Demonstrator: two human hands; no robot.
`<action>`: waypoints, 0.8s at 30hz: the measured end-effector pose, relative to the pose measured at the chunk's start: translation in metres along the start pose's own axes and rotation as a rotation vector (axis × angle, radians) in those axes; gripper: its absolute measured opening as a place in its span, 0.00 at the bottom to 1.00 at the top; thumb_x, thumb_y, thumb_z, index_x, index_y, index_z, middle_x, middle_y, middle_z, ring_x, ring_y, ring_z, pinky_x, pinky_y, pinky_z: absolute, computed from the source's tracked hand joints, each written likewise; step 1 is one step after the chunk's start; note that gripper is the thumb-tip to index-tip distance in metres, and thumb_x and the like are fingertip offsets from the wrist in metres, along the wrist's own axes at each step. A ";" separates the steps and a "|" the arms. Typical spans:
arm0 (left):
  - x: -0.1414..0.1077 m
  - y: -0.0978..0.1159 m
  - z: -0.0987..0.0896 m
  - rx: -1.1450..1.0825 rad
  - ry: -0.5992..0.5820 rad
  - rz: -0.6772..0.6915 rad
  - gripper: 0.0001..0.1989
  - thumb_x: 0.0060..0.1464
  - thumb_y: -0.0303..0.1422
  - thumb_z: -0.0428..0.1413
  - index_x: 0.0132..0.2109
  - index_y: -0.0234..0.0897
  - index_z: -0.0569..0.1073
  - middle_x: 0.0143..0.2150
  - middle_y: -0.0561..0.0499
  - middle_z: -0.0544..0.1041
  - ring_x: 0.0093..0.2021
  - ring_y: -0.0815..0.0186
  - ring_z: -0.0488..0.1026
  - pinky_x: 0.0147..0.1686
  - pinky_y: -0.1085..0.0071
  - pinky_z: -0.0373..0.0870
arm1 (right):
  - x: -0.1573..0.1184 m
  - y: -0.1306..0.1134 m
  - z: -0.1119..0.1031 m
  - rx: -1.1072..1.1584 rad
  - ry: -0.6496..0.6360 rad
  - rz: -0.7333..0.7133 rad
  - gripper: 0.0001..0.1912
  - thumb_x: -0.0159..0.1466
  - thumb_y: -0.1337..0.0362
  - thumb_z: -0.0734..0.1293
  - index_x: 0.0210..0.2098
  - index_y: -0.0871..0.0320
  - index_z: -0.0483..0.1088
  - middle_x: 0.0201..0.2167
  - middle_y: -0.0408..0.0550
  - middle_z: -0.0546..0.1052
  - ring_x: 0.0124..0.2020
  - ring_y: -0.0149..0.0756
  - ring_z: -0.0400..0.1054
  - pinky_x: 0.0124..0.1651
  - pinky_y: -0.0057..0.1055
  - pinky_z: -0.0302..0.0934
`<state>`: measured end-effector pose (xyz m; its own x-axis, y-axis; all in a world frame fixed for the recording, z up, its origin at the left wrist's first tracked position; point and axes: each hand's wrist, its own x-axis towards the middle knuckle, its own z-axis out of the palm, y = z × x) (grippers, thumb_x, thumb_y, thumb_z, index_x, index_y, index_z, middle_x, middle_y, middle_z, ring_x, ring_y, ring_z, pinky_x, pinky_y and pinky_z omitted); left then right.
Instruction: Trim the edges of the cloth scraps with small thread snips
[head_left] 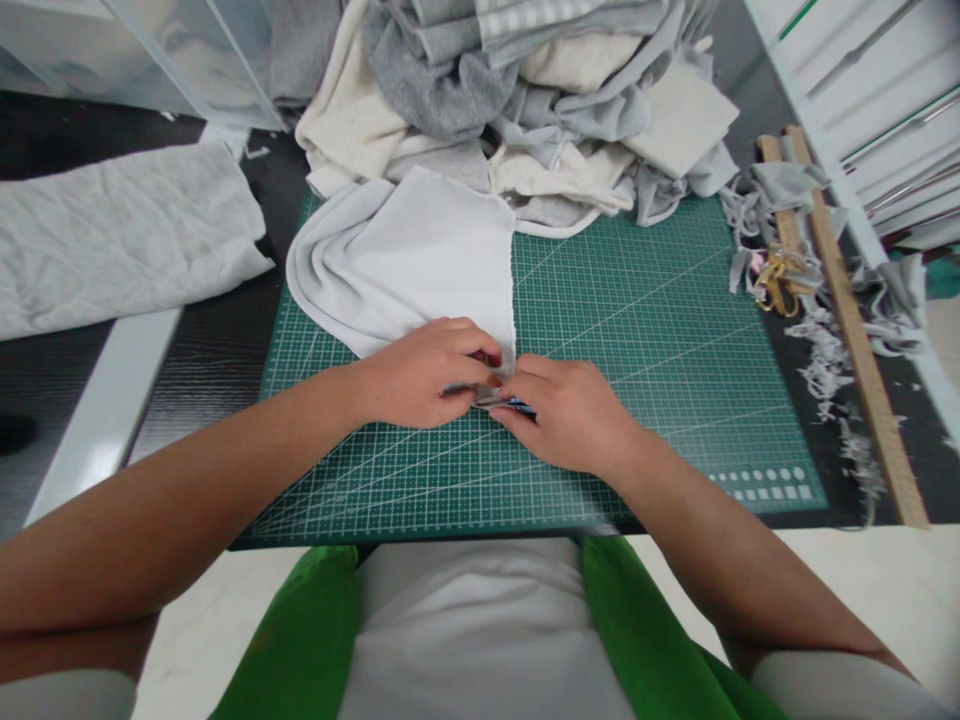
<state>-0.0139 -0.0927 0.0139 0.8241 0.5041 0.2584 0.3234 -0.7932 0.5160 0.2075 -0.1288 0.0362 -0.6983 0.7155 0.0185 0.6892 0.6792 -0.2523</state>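
Observation:
A pale grey cloth (442, 250) lies on a green cutting mat (622, 300), bunched in folds on its left and straight along its right edge. My left hand (427, 375) is closed at the cloth's near corner, thumb and fingers pinching it. Right beside it, my right hand (577, 410) grips small thread snips (520, 405) with a bit of blue on them. Their metal blades point left, at the cloth corner between my two hands. My fingers hide most of the snips and the exact spot where blade and cloth meet.
Grey and cream fabrics (450, 90) are heaped at the mat's far side. To the left lies a folded grey cloth (127, 235). Gold-handled scissors (780, 285), wooden strips (862, 350) and fabric scraps (821, 360) lie along the right. Clear plastic bins (150, 50) stand at back left.

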 end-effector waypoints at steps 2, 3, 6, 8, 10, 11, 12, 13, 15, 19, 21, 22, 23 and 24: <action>0.001 0.000 0.000 0.002 0.001 0.001 0.11 0.52 0.25 0.54 0.41 0.40 0.78 0.49 0.47 0.75 0.48 0.60 0.72 0.51 0.59 0.68 | 0.001 -0.001 -0.001 -0.011 -0.006 0.000 0.14 0.68 0.57 0.62 0.38 0.59 0.76 0.37 0.49 0.77 0.32 0.35 0.69 0.30 0.32 0.53; 0.001 0.000 -0.001 0.001 0.000 0.002 0.11 0.52 0.25 0.54 0.41 0.40 0.78 0.49 0.47 0.75 0.47 0.60 0.72 0.51 0.59 0.68 | 0.001 -0.001 -0.001 -0.018 -0.010 -0.001 0.14 0.68 0.57 0.62 0.39 0.59 0.76 0.37 0.49 0.77 0.32 0.35 0.69 0.30 0.32 0.53; 0.002 0.000 -0.001 0.000 0.001 0.007 0.12 0.52 0.24 0.54 0.41 0.39 0.78 0.49 0.47 0.75 0.47 0.59 0.72 0.51 0.60 0.68 | 0.001 -0.003 -0.002 -0.043 -0.027 0.002 0.15 0.69 0.57 0.61 0.39 0.59 0.76 0.37 0.50 0.77 0.31 0.35 0.69 0.29 0.33 0.52; 0.002 0.001 0.000 0.000 -0.001 0.007 0.11 0.52 0.24 0.54 0.40 0.39 0.78 0.49 0.46 0.75 0.47 0.59 0.72 0.51 0.59 0.68 | 0.001 -0.004 -0.003 -0.057 -0.035 0.003 0.15 0.69 0.58 0.61 0.39 0.59 0.76 0.37 0.50 0.77 0.31 0.35 0.69 0.29 0.33 0.51; 0.002 0.001 0.000 -0.002 -0.002 0.004 0.11 0.53 0.24 0.54 0.40 0.39 0.78 0.49 0.47 0.75 0.47 0.59 0.72 0.52 0.59 0.68 | 0.001 -0.005 -0.004 -0.063 -0.036 -0.002 0.15 0.70 0.58 0.60 0.38 0.59 0.76 0.37 0.50 0.77 0.32 0.36 0.69 0.29 0.33 0.51; 0.002 0.001 0.000 -0.004 -0.001 0.003 0.11 0.53 0.25 0.54 0.40 0.39 0.78 0.49 0.47 0.75 0.47 0.60 0.72 0.52 0.59 0.68 | 0.001 -0.005 -0.004 -0.061 -0.035 -0.005 0.15 0.70 0.58 0.60 0.38 0.59 0.76 0.36 0.50 0.77 0.32 0.36 0.69 0.29 0.33 0.51; 0.002 0.000 0.000 -0.005 0.002 0.003 0.11 0.53 0.25 0.54 0.40 0.39 0.78 0.49 0.47 0.75 0.47 0.60 0.72 0.52 0.59 0.68 | 0.001 -0.005 -0.003 -0.055 -0.033 -0.005 0.15 0.70 0.58 0.60 0.38 0.59 0.75 0.36 0.50 0.77 0.32 0.36 0.70 0.29 0.33 0.51; 0.001 0.000 0.000 -0.005 0.004 0.006 0.11 0.52 0.24 0.54 0.40 0.39 0.78 0.49 0.47 0.75 0.47 0.60 0.72 0.52 0.59 0.68 | 0.001 -0.004 -0.003 -0.046 -0.030 0.000 0.15 0.69 0.58 0.60 0.38 0.59 0.75 0.36 0.50 0.77 0.32 0.36 0.70 0.29 0.33 0.51; 0.001 0.000 0.000 -0.007 0.010 0.015 0.11 0.51 0.24 0.54 0.39 0.39 0.78 0.48 0.47 0.76 0.47 0.60 0.72 0.51 0.60 0.68 | 0.000 -0.002 -0.002 -0.020 -0.023 0.014 0.14 0.69 0.57 0.61 0.37 0.59 0.75 0.37 0.50 0.78 0.33 0.36 0.70 0.30 0.33 0.52; -0.001 -0.001 0.002 -0.048 0.091 0.039 0.12 0.50 0.22 0.54 0.39 0.37 0.77 0.49 0.45 0.75 0.48 0.61 0.73 0.50 0.61 0.70 | -0.001 0.000 0.000 0.020 -0.011 0.027 0.13 0.68 0.57 0.63 0.36 0.58 0.75 0.36 0.49 0.77 0.32 0.35 0.69 0.31 0.32 0.54; -0.002 -0.001 0.003 -0.068 0.140 0.036 0.12 0.49 0.21 0.54 0.40 0.36 0.76 0.51 0.44 0.73 0.47 0.62 0.73 0.49 0.63 0.72 | -0.001 0.000 0.000 0.033 0.007 0.032 0.14 0.67 0.57 0.63 0.36 0.58 0.75 0.35 0.48 0.77 0.32 0.34 0.69 0.31 0.31 0.54; -0.003 -0.001 0.004 -0.074 0.151 0.034 0.12 0.49 0.21 0.54 0.40 0.35 0.76 0.51 0.43 0.73 0.46 0.62 0.73 0.48 0.64 0.72 | -0.001 0.000 0.001 0.039 0.018 0.034 0.14 0.67 0.56 0.63 0.36 0.58 0.75 0.35 0.48 0.77 0.32 0.34 0.69 0.31 0.31 0.55; -0.003 -0.001 0.005 -0.079 0.153 0.032 0.12 0.48 0.21 0.54 0.40 0.35 0.76 0.51 0.43 0.72 0.45 0.63 0.73 0.47 0.64 0.72 | -0.001 0.000 0.001 0.042 0.030 0.035 0.14 0.67 0.56 0.63 0.36 0.58 0.75 0.35 0.48 0.77 0.32 0.34 0.69 0.31 0.31 0.55; -0.003 -0.001 0.005 -0.085 0.153 0.032 0.11 0.48 0.21 0.55 0.39 0.35 0.77 0.51 0.43 0.72 0.45 0.63 0.73 0.47 0.65 0.73 | -0.001 -0.001 0.002 0.042 0.037 0.032 0.14 0.67 0.56 0.63 0.36 0.58 0.75 0.35 0.48 0.77 0.32 0.34 0.69 0.31 0.31 0.55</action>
<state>-0.0146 -0.0950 0.0079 0.7511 0.5300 0.3936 0.2522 -0.7813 0.5709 0.2074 -0.1303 0.0348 -0.6680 0.7428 0.0452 0.7019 0.6490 -0.2935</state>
